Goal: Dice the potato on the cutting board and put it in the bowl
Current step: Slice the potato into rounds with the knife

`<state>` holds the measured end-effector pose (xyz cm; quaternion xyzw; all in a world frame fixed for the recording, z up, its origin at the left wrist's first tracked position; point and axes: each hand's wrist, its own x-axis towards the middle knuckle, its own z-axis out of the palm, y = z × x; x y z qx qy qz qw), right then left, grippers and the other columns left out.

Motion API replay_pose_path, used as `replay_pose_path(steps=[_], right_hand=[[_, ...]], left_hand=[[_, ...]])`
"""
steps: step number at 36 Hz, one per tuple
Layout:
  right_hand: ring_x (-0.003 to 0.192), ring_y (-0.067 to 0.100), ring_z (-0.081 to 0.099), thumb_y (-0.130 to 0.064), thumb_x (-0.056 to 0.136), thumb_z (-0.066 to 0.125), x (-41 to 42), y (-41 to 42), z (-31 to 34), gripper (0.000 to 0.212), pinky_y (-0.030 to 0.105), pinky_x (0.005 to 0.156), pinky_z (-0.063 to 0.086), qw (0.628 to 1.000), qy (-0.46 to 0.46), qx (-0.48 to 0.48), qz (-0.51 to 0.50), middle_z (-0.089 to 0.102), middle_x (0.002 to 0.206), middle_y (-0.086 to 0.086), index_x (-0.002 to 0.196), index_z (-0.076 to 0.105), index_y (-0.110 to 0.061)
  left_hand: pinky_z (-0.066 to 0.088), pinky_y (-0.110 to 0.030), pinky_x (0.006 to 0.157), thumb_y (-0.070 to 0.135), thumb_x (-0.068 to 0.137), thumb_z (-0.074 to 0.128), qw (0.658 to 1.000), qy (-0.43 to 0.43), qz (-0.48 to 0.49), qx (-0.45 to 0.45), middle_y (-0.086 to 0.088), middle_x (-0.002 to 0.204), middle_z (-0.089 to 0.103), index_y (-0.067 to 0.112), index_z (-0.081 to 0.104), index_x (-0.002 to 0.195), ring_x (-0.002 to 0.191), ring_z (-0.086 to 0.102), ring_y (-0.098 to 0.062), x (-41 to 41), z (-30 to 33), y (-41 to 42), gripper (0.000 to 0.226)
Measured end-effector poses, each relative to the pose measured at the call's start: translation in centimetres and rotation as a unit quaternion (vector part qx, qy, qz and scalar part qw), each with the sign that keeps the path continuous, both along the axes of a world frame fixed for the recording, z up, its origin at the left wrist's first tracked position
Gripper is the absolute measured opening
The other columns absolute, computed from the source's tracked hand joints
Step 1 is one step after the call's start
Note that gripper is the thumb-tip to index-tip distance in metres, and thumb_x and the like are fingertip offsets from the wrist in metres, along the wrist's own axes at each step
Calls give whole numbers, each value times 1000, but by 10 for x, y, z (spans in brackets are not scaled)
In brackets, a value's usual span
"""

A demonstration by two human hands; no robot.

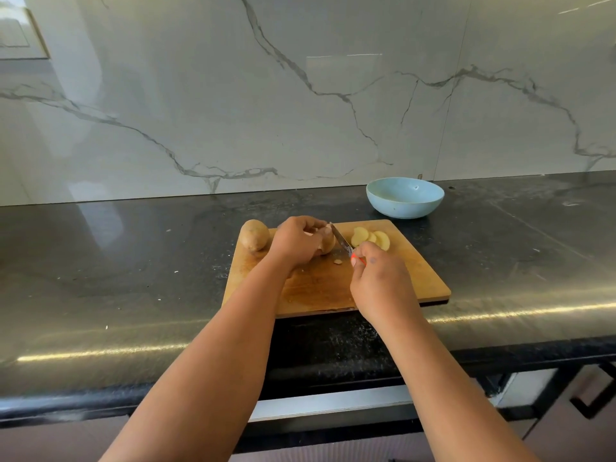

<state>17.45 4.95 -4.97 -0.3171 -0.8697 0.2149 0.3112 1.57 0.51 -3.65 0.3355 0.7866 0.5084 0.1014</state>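
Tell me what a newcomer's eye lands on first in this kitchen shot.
The two hands over the wooden cutting board at centre: the left hand grips a half-cut potato while the right hand holds a knife against its cut face. Pale slices lie to the right of the blade, a whole potato sits at the board's far left corner, and a light blue bowl waits behind.

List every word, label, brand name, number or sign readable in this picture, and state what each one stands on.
None: no readable text shows anywhere.
Knife: the blade bears no legible mark; too small to tell.
Bowl: plain blue, no label.
Cutting board: bare wood, no print.
Marble wall: veins only, no writing.
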Motion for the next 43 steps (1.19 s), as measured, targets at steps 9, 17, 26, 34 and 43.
replay_pose_path(steps=[9, 17, 26, 34, 43], right_hand=[[76, 14, 52, -9, 98, 49, -28, -2, 26, 24, 20, 50, 30, 997, -76, -27, -8, 55, 85, -2, 121, 56, -15], [84, 20, 55, -10, 96, 53, -41, -5, 46, 26, 30, 65, 42, 987, -159, 6, 9, 62, 104, 7, 122, 52, -13], [102, 23, 60, -11, 96, 55, -19, 6, 44, 31, 35, 85, 52, 985, -171, -18, 13, 63, 115, 8, 127, 55, -13], [79, 10, 53, -11, 98, 52, -21, 7, 19, 20, 17, 54, 37, 997, -37, -59, 15, 59, 94, -4, 117, 57, -18], [82, 14, 57, -13, 97, 55, -21, 14, 18, 22, 19, 56, 38, 998, -47, -28, 15, 60, 94, -2, 118, 59, -18]], left_hand=[[61, -35, 78, 20, 92, 67, 997, -62, -10, 47, 1, 102, 67, 14, 69, 115, 82, 67, -15, -8, -7, 3, 23], [60, -31, 82, 12, 93, 65, 985, -147, 0, 95, -7, 95, 74, 9, 72, 104, 87, 73, -17, -15, -8, -6, 13], [59, -37, 84, 22, 91, 69, 998, -55, -5, 38, 1, 106, 68, 18, 71, 113, 94, 65, -16, -3, -7, 6, 22], [59, -28, 77, 33, 92, 65, 999, 10, 34, 29, 8, 98, 68, 23, 70, 112, 82, 63, -7, -1, -8, 4, 23], [60, -35, 79, 35, 90, 68, 999, 21, 38, 29, 6, 100, 68, 22, 71, 111, 85, 66, -14, -3, -10, 7, 25]])
